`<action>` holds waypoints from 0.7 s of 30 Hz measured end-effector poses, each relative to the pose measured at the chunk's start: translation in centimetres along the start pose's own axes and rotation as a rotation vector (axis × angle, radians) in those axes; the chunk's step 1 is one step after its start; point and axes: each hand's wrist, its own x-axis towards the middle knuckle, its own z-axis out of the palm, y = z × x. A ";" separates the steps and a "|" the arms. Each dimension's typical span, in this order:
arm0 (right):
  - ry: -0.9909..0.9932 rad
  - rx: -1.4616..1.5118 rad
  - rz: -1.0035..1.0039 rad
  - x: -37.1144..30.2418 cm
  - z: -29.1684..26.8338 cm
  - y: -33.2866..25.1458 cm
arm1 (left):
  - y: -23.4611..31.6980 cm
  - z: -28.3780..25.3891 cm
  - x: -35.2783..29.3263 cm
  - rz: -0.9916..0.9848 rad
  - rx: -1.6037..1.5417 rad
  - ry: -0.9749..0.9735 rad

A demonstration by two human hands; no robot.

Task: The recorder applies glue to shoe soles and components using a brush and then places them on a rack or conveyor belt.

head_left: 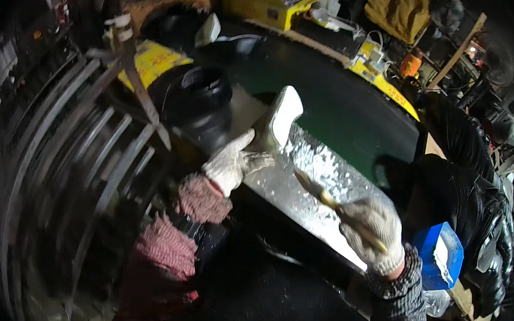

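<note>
My left hand [230,165], in a whitish knit glove, closes on the greyish lower part of a curved piece with a broad white end [287,114]; its exact kind is unclear. That piece rises at the far end of a metal-looking board [279,197] strewn with white powder or flakes [323,167]. In my gloved right hand [374,229] is a brush [330,200] with a pale wooden handle. Its darker head points up and left, just over the board. My fingers are wrapped around the handle.
Right of my right wrist stands a blue container [430,274] with white material inside. Beyond the board lies a dark green surface [354,131]. Another white-ended piece [208,30] and a yellow bin [256,5] are farther back. A metal rack [88,134] stands left; black plastic [462,201] lies right.
</note>
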 end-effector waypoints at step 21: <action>0.428 0.182 0.706 -13.2 -2.9 1.4 | 21.1 -1.7 3.9 0.428 2.183 0.737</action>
